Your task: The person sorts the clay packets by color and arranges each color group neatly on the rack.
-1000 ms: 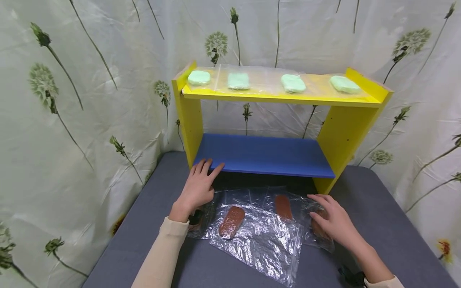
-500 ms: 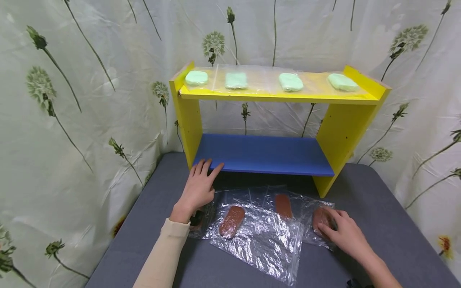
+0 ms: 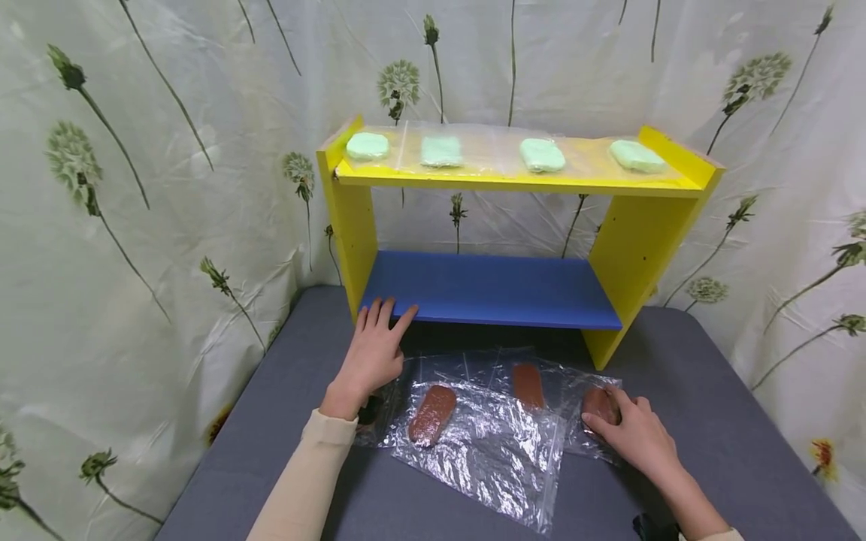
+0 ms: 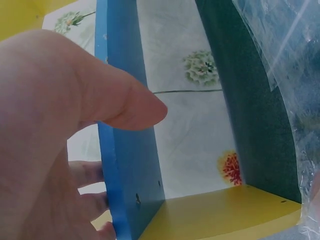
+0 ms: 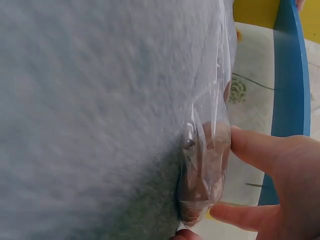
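Observation:
My left hand (image 3: 370,353) rests its fingers on the front left of the blue shelf board (image 3: 494,289), seen edge-on in the left wrist view, where the thumb (image 4: 135,102) overlaps the board. On the right, my right hand (image 3: 636,428) grips a brown rounded slab (image 3: 598,406) inside a clear plastic bag (image 5: 215,105); thumb and fingers lie around it in the right wrist view. Two more bagged brown slabs lie between the hands, one on the left (image 3: 431,415) and another farther back (image 3: 528,385). A clear zip bag (image 3: 497,458) spreads in front, shiny and crinkled.
The yellow shelf unit (image 3: 629,255) stands at the back of the grey table (image 3: 683,376). Several pale green bagged pieces, one being the left piece (image 3: 367,146), lie in a row on its top. A flower-print curtain (image 3: 169,248) hangs behind.
My right hand has come down from above the rightmost bag onto its brown slab and now grips it. The left hand has stayed on the blue board.

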The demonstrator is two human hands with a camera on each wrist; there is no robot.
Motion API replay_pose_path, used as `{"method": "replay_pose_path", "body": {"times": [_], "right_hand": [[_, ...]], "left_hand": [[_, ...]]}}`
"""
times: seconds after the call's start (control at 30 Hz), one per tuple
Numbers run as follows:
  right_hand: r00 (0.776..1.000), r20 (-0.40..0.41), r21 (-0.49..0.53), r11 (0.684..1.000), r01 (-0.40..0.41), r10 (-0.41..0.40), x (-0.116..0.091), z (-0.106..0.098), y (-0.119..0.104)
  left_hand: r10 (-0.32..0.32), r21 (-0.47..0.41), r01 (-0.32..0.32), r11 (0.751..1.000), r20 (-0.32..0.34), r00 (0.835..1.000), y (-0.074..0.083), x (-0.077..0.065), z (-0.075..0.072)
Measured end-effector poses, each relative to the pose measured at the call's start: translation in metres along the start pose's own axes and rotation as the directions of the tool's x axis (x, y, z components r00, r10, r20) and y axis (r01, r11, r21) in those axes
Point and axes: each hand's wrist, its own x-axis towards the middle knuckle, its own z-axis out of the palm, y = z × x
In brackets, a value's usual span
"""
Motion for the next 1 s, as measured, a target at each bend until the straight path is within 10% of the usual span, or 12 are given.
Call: {"method": "replay_pose_path", "body": {"times": [0.6,1.0], "right_hand": [[0.992,-0.107,0.107,0.991,0.075,-0.063,0.012,0.006,-0.004],[0.949,-0.226,0.106,0.963,0.250,-0.221,0.010,0.004,-0.011]], "left_hand": [[0.023,0.015,-0.023,1.000,0.015,1.000,0.000,0.002,0.000],[0.029,0.025,-0.029,0.999,0.002,1.000,-0.003,-0.003,-0.001]]}}
